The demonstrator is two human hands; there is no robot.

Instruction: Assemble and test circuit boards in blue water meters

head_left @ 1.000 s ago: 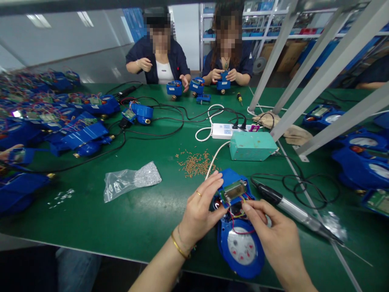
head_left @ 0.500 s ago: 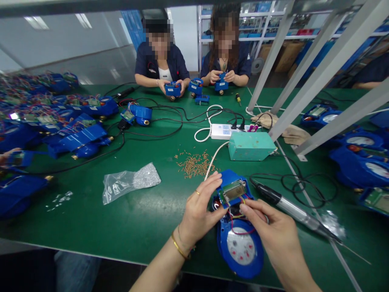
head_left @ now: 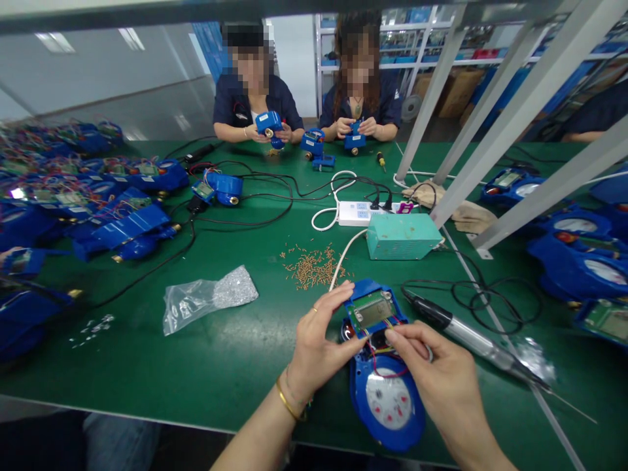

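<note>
Wiring inside a blue plastic meter with a round white dial (head_left: 387,400) seems, in my judgement, to be the step in hand; the next move calls for fine fingertip work, so that no wire becomes pinched at the edge. The meter is on the glossy dark green table (head_left: 235,369), near its front side, with the dial toward the person. Its upper part, an open blue plastic housing (head_left: 369,288), is tilted and shows a green circuit board (head_left: 362,303) with a grey rectangular display (head_left: 377,314); thin red and yellow wires (head_left: 375,365) run between this housing and the dial part. The left hand (head_left: 316,347) is half open around the housing and holds it, with the thumb at the lower edge and the fingers at the upper left. The right hand (head_left: 441,369) has thumb and forefinger nearly together at the wires; I cannot tell if one is between them. Just to the right lies a black and silver, pen-shaped tool (head_left: 471,337). Beyond the meter are a heap of small copper-coloured screws (head_left: 314,268) and a turquoise metal box (head_left: 405,239).
</note>
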